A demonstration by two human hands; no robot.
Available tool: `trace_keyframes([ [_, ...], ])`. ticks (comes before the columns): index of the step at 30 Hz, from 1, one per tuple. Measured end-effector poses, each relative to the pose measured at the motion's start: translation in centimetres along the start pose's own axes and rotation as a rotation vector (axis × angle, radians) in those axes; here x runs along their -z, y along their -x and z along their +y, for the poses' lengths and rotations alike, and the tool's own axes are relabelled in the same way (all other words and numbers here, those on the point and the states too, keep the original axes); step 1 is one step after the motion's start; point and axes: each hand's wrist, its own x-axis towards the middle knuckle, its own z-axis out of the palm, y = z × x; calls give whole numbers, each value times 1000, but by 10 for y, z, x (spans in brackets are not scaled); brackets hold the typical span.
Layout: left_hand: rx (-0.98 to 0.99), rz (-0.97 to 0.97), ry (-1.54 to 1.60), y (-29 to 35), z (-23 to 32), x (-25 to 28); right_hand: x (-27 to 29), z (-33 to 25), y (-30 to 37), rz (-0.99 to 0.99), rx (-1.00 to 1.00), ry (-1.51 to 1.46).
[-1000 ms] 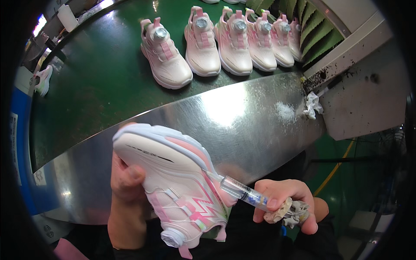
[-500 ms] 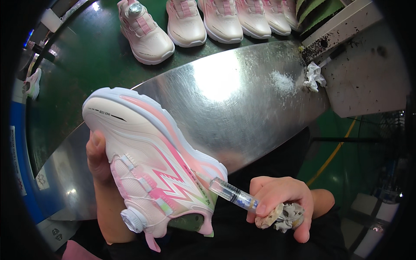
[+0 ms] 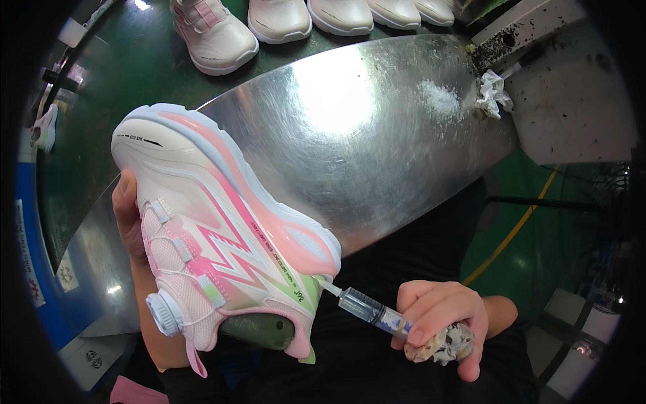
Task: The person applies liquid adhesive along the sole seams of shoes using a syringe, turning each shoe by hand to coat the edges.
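Observation:
A white and pink sneaker (image 3: 195, 209) with a dial on its tongue is held up on its side, toe pointing to the far left. My left hand (image 3: 126, 205) grips it from beneath and behind, thumb at the forefoot; most of its fingers are hidden. In my right hand (image 3: 444, 316) is a clear syringe (image 3: 373, 311) with dark markings, its tip touching or almost touching the green heel area just below the sole. A crumpled, stained wad of cloth or tissue (image 3: 447, 343) is tucked in the same hand. A dark olive insert (image 3: 259, 331) shows inside the shoe's collar.
Several similar sneakers (image 3: 279, 20) stand in a row on the green table (image 3: 145, 74) at the back. A shiny metal plate (image 3: 397, 81) covers the near part, with whitish residue (image 3: 441, 99). Crumpled white tissue (image 3: 493, 94) lies by a stained metal box (image 3: 572, 94) at right.
The sneaker has turned a little and shifted left. The syringe tip has moved from the sidewall above the sole edge to the heel's green area. The view has tilted down slightly.

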Motion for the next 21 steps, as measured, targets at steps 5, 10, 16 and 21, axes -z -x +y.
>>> trace_keyframes([
  [5, 22, 35, 12, -2, -3, -7, 5, 7, 7, 19, 26, -9],
  [10, 54, 26, 12, 14, 11, -17, 2, 11, 2, -21, 72, -47],
  [16, 177, 137, 9, 10, -2, -16, 14, 23, 12, 24, 86, -26],
  [21, 193, 392, -268, 50, 34, 31, 19, 30, 8, 3, 94, 5],
])
